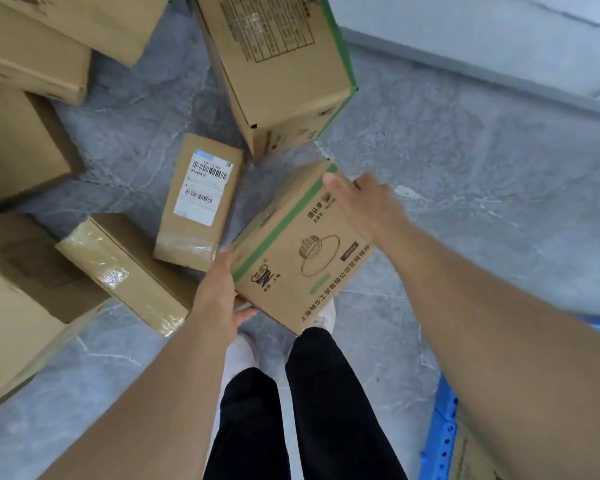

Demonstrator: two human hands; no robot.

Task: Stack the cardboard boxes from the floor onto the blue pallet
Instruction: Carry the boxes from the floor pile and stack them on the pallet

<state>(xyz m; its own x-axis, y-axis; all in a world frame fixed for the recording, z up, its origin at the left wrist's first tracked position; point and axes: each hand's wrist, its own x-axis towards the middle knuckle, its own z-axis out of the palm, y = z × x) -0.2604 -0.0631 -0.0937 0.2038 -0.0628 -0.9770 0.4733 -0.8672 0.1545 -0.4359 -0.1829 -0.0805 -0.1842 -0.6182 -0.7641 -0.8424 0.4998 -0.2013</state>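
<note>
Above the grey floor [465, 202], left hand [219, 292] and right hand [364, 199] clasp opposite corners of the green-striped cardboard box [302, 247], steadying it for carrying to the blue pallet [440, 441].

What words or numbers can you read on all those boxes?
Held box, gripped by left hand and right hand: upside-down Chinese print and a logo, too blurred to read.
Labelled box: white sticker with barcodes, text too small.
Big box: printed table, unreadable.
No text can be quoted for sure.
</note>
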